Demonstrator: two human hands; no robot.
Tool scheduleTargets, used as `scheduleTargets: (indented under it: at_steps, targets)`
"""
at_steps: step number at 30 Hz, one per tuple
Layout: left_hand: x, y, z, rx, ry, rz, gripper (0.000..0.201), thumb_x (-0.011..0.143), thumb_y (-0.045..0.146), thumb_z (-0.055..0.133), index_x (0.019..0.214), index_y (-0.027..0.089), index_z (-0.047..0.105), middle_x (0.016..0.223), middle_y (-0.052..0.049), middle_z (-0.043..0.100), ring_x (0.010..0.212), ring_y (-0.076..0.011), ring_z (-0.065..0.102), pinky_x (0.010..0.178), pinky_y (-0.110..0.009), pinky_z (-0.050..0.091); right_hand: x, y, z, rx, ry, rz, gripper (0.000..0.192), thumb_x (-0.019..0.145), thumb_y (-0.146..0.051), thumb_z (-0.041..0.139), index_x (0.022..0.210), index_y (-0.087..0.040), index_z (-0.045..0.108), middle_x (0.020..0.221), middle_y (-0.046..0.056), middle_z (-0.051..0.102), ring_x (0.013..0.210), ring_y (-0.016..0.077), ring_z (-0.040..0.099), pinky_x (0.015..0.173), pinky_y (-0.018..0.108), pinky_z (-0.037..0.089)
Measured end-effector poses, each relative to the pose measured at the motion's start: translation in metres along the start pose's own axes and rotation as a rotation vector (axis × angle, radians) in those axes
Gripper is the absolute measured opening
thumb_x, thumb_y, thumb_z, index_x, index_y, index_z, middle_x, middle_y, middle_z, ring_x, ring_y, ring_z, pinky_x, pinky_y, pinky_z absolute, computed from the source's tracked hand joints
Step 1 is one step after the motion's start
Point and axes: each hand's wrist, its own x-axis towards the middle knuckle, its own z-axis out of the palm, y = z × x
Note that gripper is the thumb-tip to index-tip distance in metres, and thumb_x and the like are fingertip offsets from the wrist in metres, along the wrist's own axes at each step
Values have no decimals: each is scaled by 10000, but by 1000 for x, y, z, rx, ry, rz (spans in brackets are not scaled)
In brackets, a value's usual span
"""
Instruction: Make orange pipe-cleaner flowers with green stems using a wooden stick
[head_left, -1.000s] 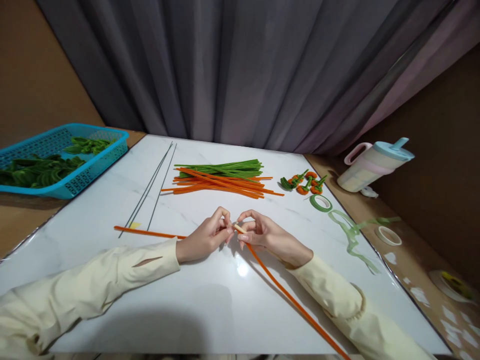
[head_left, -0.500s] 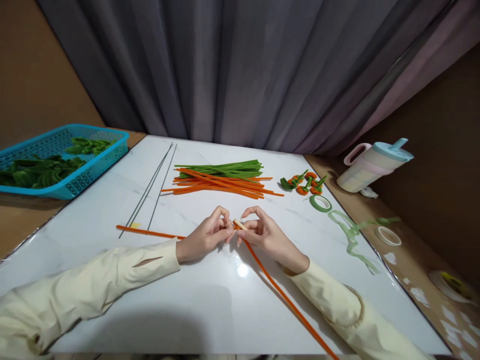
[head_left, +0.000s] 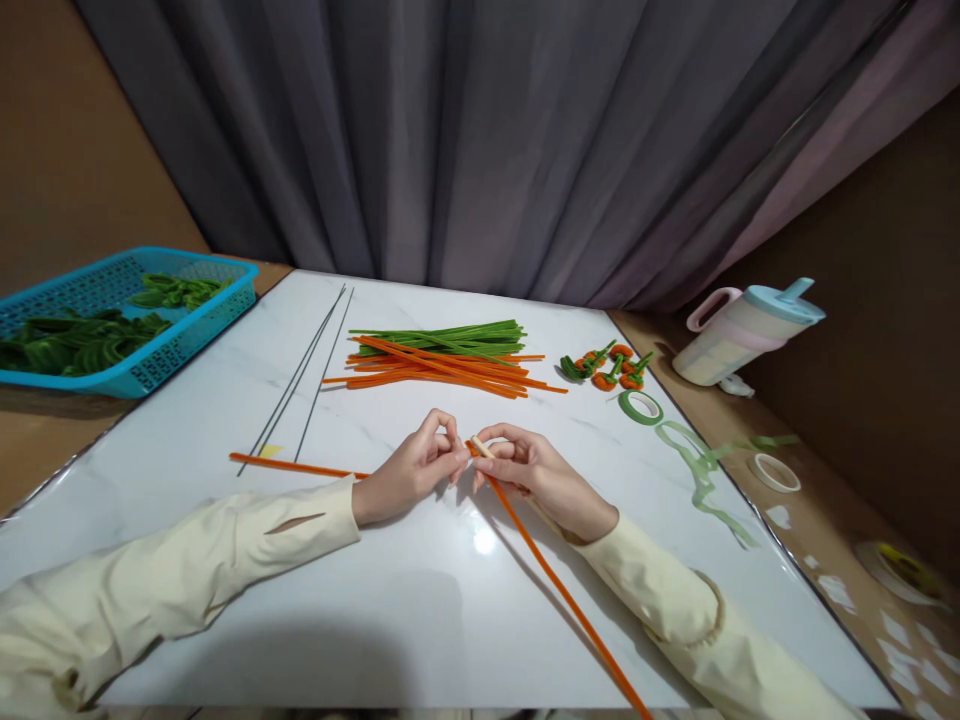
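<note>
Over the middle of the white table, my left hand point(head_left: 416, 468) and my right hand point(head_left: 544, 475) meet with their fingertips close together. The left one pinches an orange pipe cleaner point(head_left: 559, 580), part of which stretches out left beneath that wrist. Between my right thumb and fingers sits a thin pale stick point(head_left: 481, 447), its tip pointing up to the left. A bit of the orange pipe cleaner is bent around the stick near this tip; fingers partly hide the spot. From there its long end runs down to the table's front edge.
Beyond my hands lie orange pipe cleaners point(head_left: 450, 370) and green ones point(head_left: 457, 335). Thin dark wires point(head_left: 300, 370) lie at left, near a blue basket point(head_left: 187, 340) of green pieces. At right are small orange-and-green flowers point(head_left: 611, 368), green tape point(head_left: 641, 406) and a lidded cup point(head_left: 742, 335).
The long end of the orange pipe cleaner has swung to the left near the front edge. My right hand has turned slightly, and my left hand has barely moved.
</note>
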Motion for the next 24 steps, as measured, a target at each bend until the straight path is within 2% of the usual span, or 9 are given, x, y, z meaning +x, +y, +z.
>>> scheduleTargets:
  at_steps: [5,18,24]
  targets:
    - [-1,-3,0,-30,0,1,242,897,382,483,865,220,306,594,71,475,581,-104,476,548,-231,312,0,0,0,2,-46,-3,299,713,-347,719,858,-139,559,679,8,639,419,20,295,418,213,148]
    - [2,-4,0,-9,46,-2,249,893,379,490,853,214,306,571,80,470,540,-90,459,524,-217,312,0,1,-1,-6,-36,0,318,718,-352,721,902,-134,581,698,12,650,424,21,296,419,210,155]
    - [3,-5,2,14,48,14,241,899,379,470,858,221,293,564,85,452,553,-105,501,516,-214,314,1,-1,-6,49,-110,41,329,758,-394,677,922,-121,592,744,54,654,448,36,316,432,226,147]
